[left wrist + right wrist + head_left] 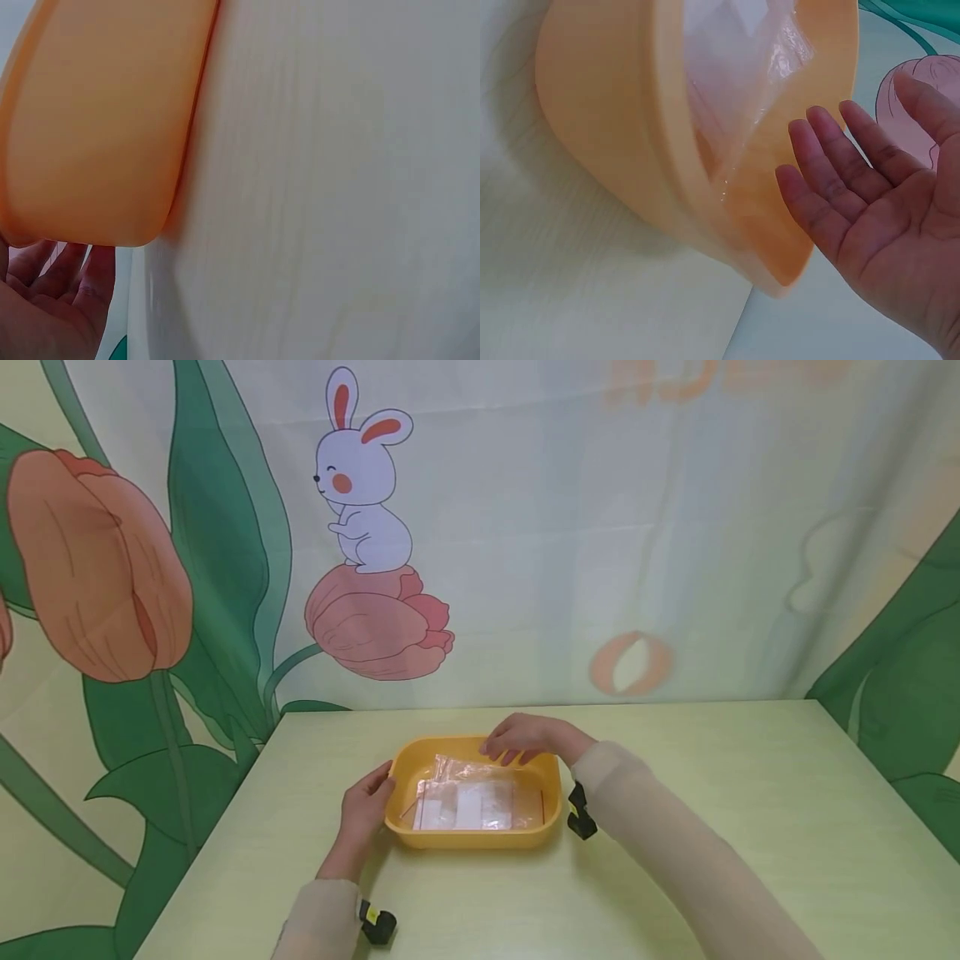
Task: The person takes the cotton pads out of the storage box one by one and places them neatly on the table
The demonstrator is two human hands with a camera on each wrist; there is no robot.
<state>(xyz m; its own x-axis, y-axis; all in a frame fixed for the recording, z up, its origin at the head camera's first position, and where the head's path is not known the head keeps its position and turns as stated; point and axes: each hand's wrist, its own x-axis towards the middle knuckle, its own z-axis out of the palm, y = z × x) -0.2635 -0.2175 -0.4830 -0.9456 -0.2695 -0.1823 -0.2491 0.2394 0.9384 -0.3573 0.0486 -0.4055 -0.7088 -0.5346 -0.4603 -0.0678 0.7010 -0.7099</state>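
A yellow plastic basin (pixel 480 839) stands on the table, with several clear zip bags (pixel 480 802) lying flat inside. White patches show on some of the bags, and thin red lines run along their edges. My left hand (pixel 365 810) holds the basin's left end, thumb at the rim and fingers against the outer wall; the left wrist view shows those fingers (pixel 96 277) just past the end wall. Over the back right part of the basin hovers my right hand (pixel 531 735). Its fingers (pixel 855 169) are loosely spread and hold nothing in the right wrist view.
The pale wooden table (pixel 750 827) extends to both sides of the basin. Behind it hangs a curtain (pixel 525 527) printed with a rabbit and tulips. A small black device (pixel 581 814) sits at the right wrist, another (pixel 378 927) at the left.
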